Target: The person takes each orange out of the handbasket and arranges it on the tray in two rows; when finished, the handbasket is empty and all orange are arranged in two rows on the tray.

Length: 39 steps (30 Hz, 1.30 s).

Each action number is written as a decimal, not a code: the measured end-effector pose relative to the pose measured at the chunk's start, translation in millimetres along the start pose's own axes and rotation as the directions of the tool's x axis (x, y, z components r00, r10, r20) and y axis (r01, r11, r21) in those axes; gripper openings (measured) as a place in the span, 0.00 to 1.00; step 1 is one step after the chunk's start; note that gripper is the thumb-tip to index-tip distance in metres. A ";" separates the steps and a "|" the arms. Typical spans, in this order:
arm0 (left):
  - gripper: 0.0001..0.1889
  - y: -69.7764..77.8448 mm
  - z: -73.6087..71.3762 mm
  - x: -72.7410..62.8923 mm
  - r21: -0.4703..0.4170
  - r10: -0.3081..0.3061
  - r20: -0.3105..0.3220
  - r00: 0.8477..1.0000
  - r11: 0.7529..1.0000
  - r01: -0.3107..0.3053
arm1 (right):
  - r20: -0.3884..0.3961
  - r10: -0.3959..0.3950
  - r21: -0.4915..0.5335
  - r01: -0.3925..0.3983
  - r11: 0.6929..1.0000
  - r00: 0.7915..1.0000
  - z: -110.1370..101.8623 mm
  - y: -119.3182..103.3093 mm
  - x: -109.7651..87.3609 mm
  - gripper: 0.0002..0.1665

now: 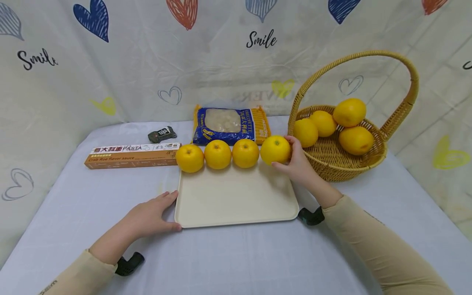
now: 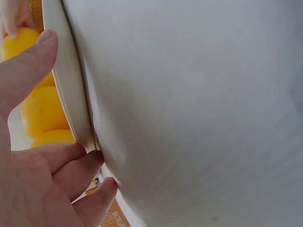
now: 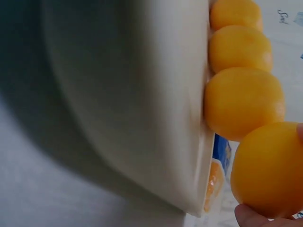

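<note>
My right hand [image 1: 300,166] grips an orange [image 1: 275,150] between thumb and fingers, over the far right corner of a cream tray [image 1: 236,200]. Three more oranges [image 1: 218,154] stand in a row along the tray's far edge, left of the held one. In the right wrist view the held orange [image 3: 270,170] sits beside the row's nearest orange [image 3: 244,104]. At the tray's left side rests my left hand [image 1: 151,215], thumb at the near corner. The left wrist view shows its fingertips [image 2: 94,158] against the tray's rim [image 2: 71,80].
A wicker basket [image 1: 332,168] with a tall handle holds several oranges [image 1: 349,112] at the right. Behind the row lies a blue and yellow pasta bag [image 1: 228,125]. A long pasta box [image 1: 132,155] and a small dark packet [image 1: 162,134] are at the left.
</note>
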State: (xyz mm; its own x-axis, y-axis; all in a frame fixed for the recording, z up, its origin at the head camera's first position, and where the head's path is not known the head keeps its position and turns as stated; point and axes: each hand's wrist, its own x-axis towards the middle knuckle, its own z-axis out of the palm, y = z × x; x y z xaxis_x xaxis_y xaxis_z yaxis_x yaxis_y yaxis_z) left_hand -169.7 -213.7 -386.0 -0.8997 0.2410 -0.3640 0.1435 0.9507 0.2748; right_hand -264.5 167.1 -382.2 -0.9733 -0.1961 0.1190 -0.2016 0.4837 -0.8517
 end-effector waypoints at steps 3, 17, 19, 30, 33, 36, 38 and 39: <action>0.53 0.5 -0.4 -0.5 -0.004 0.001 -0.002 1.000 1.000 -0.001 | 0.010 0.010 -0.003 -0.010 1.000 1.000 1.4 3.7 0.7 0.50; 0.53 -1.5 0.5 1.0 -0.009 -0.004 0.002 1.000 1.000 0.004 | 0.102 0.024 -0.020 -0.022 1.000 0.995 2.7 13.2 3.6 0.49; 0.53 -1.9 0.6 1.5 -0.011 -0.003 0.004 1.000 1.000 0.003 | 0.109 0.024 -0.022 -0.022 1.000 0.994 3.1 14.3 4.1 0.49; 0.53 -5.1 2.0 2.8 -0.009 0.003 -0.010 1.000 1.000 -0.003 | 0.125 0.053 -0.024 -0.050 0.998 0.991 5.2 18.7 9.4 0.45; 0.54 -6.4 3.1 3.6 -0.004 0.006 -0.012 1.000 1.000 -0.006 | 0.129 0.066 -0.026 -0.063 0.998 0.989 4.6 19.2 10.6 0.46; 0.54 -7.2 3.9 4.1 -0.002 0.008 -0.011 1.000 1.000 -0.008 | 0.131 0.082 -0.017 -0.080 0.997 0.988 4.2 19.6 10.9 0.47; 0.54 -7.7 4.3 4.2 -0.004 0.007 -0.011 1.000 1.000 -0.007 | 0.134 0.092 -0.006 -0.092 0.996 0.987 3.9 20.0 10.8 0.49; 0.53 -7.8 4.5 4.2 -0.005 0.007 -0.011 1.000 1.000 -0.007 | 0.133 0.096 -0.001 -0.097 0.995 0.986 3.9 20.3 10.7 0.50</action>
State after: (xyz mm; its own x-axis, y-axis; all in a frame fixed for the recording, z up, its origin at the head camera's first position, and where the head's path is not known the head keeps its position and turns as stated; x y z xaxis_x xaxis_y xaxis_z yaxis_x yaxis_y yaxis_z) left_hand -172.7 -219.2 -393.7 -0.9030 0.2452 -0.3527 0.1474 0.9481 0.2818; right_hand -278.5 171.5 -400.2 -0.9649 -0.2605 -0.0326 -0.1064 0.5015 -0.8586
